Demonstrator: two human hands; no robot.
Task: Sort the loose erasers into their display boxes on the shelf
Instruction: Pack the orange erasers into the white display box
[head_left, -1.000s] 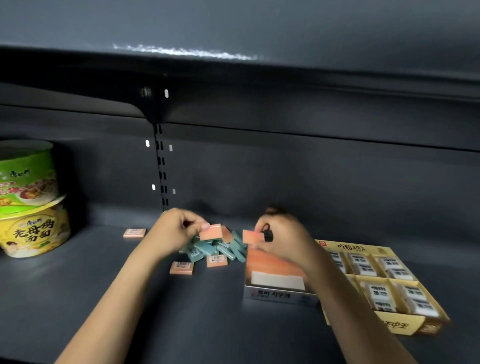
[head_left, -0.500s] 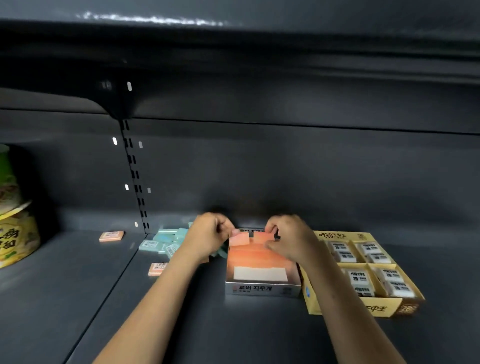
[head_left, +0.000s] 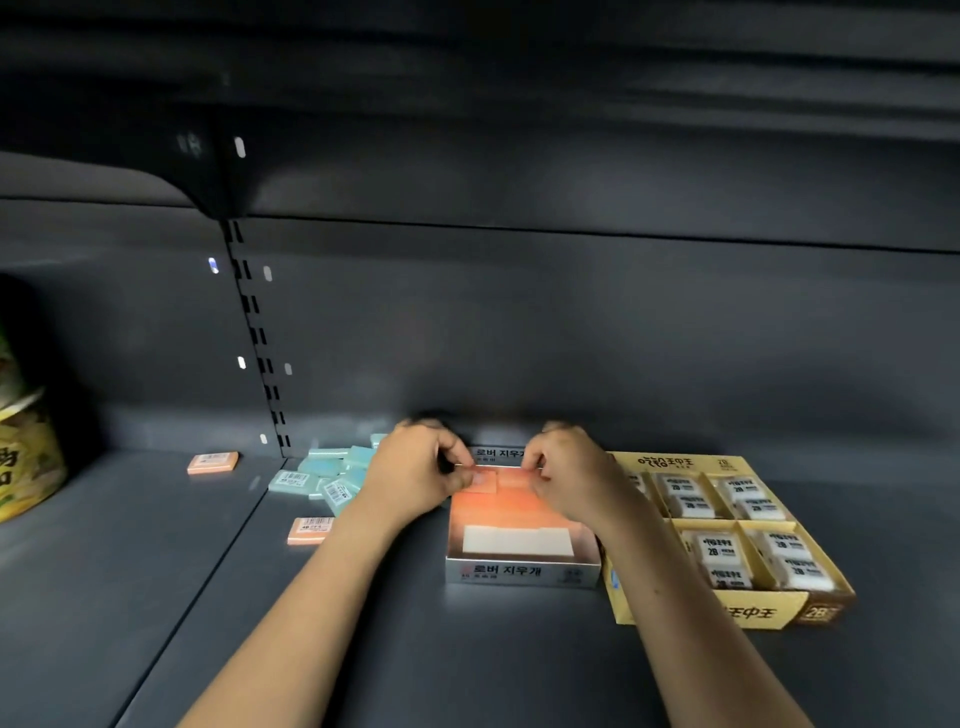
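Note:
An orange-and-silver display box (head_left: 522, 571) stands open on the dark shelf. Over its back end, my left hand (head_left: 415, 475) pinches one orange eraser (head_left: 482, 479) and my right hand (head_left: 569, 475) pinches another orange eraser (head_left: 514, 480). Both erasers sit side by side, low at the box's rear. A pile of teal erasers (head_left: 332, 475) lies just left of my left hand. Two loose orange erasers lie on the shelf, one near the pile (head_left: 310, 530), one farther left (head_left: 213, 462).
A yellow display box (head_left: 706, 616) with white wrapped erasers stands right of the orange box. Noodle bowls (head_left: 26, 457) are stacked at the far left. A slotted upright (head_left: 257, 332) runs up the back panel. An upper shelf hangs overhead.
Both hands carried their orange erasers from above the pile to the back of the orange box and lowered them into it. The view shifted to the right.

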